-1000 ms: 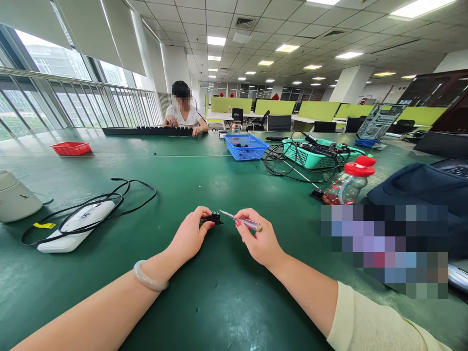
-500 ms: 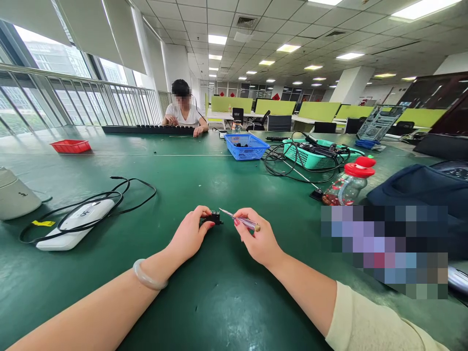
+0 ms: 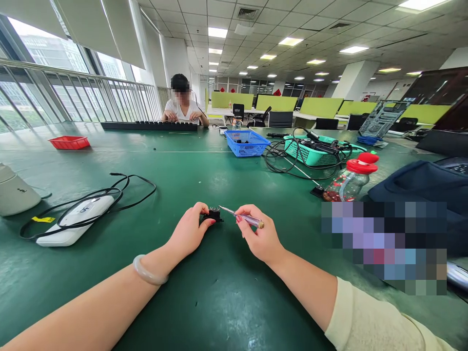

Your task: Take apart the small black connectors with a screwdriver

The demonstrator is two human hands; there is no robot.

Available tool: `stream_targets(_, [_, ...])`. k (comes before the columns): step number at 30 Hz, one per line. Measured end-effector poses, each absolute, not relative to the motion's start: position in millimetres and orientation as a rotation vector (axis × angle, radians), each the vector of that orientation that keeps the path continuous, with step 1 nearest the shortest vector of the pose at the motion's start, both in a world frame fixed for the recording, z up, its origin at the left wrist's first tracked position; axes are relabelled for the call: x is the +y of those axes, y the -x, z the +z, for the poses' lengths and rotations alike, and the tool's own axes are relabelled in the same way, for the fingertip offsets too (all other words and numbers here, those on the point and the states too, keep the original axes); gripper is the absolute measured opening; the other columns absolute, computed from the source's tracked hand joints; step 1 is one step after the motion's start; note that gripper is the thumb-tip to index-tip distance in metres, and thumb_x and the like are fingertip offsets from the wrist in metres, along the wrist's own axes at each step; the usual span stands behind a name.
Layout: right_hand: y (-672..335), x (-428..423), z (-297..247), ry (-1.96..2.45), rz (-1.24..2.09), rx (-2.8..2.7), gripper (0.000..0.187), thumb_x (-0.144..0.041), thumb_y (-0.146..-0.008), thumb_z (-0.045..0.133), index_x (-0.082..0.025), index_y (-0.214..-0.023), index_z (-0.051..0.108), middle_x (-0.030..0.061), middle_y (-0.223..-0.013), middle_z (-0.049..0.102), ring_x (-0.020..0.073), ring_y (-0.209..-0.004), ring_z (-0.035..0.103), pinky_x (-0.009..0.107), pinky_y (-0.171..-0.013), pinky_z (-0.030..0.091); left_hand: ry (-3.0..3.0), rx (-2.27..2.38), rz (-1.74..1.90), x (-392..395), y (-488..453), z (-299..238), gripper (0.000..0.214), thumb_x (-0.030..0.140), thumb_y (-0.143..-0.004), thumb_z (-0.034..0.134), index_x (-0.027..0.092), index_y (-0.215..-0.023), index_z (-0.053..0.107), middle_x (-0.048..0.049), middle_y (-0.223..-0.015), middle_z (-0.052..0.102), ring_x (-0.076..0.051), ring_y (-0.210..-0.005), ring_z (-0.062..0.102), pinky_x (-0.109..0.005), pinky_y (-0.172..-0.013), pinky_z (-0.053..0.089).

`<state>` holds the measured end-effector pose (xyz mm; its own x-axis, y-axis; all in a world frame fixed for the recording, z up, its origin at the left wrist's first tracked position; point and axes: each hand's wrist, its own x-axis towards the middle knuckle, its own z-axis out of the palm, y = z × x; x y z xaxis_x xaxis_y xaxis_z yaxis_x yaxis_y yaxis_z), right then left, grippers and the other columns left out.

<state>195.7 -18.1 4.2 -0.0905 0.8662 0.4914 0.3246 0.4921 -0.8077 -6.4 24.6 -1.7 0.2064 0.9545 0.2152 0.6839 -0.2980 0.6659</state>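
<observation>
Between the thumb and fingers of my left hand point(image 3: 190, 228) is a small black block with metal pins point(image 3: 214, 214), held low at the green tabletop point(image 3: 226, 292). My left hand is closed on it and covers its left end. My right hand point(image 3: 261, 234) is closed around the clear, purplish handle of a screwdriver point(image 3: 250, 220) with a thin metal shaft. The screwdriver's tip points left and sits close to the block's pins; whether it touches them I cannot tell.
A white power bank point(image 3: 78, 219) with a black cable lies left, near a beige container point(image 3: 16, 192). Ahead are a red tray point(image 3: 69, 142), a blue basket point(image 3: 247, 146) and a green basket point(image 3: 310, 155) of cables. A red-lidded bottle point(image 3: 347, 183) stands right. Another person point(image 3: 185, 108) sits opposite.
The view has tilted slightly. Both of my hands keep their hold, with the screwdriver tip still close to the block. The person opposite has brought both hands to the long black strip.
</observation>
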Motion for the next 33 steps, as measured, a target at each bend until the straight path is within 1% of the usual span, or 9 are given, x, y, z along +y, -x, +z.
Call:
stream_targets(7, [-195.5,-17.8,5.6,1.067,0.651,-1.671,0.012,-0.032,-0.090,0.050,-0.022,-0.091,0.057,-0.0041,-0.064,0.053,0.0095,-0.051,0.049,0.022,-0.052,0.041,-2.083,1.550,0.814,23.6,6.2,0.5,0.015,0.032,-0.085,0.056,0.024,-0.080,0.045,0.0000,-0.089,0.061,-0.021,-0.087,0.055,-0.034,-0.080,0.044])
stream_targets(12, [-195.3,-17.8,6.3,1.087,0.649,-1.672,0.012,-0.032,-0.090,0.050,-0.022,-0.090,0.057,-0.0043,-0.063,0.052,0.0095,-0.050,0.049,0.022,-0.052,0.040,-2.095,1.553,0.793,23.2,5.7,1.5,0.019,0.031,-0.085,0.056,0.023,-0.075,0.042,0.0003,-0.086,0.060,-0.020,-0.087,0.054,-0.033,-0.080,0.043])
stream_targets(24, [-194.9,-18.6,6.0,1.063,0.635,-1.654,0.013,-0.032,-0.089,0.051,-0.021,-0.091,0.057,-0.0034,-0.066,0.054,0.0096,-0.051,0.049,0.023,-0.052,0.041,-2.111,1.532,0.791,23.3,6.3,0.8,0.018,0.035,-0.086,0.053,0.023,-0.077,0.043,0.0001,-0.085,0.060,-0.020,-0.084,0.054,-0.034,-0.077,0.043])
stream_targets(33, [-195.3,-18.0,3.3,1.081,0.657,-1.669,0.014,-0.034,-0.090,0.051,-0.022,-0.091,0.057,-0.0039,-0.063,0.052,0.0102,-0.051,0.049,0.023,-0.052,0.041,-2.113,1.532,0.783,22.2,5.8,1.8,0.019,0.034,-0.086,0.053,0.023,-0.076,0.042,0.0005,-0.084,0.060,-0.020,-0.083,0.054,-0.033,-0.076,0.042])
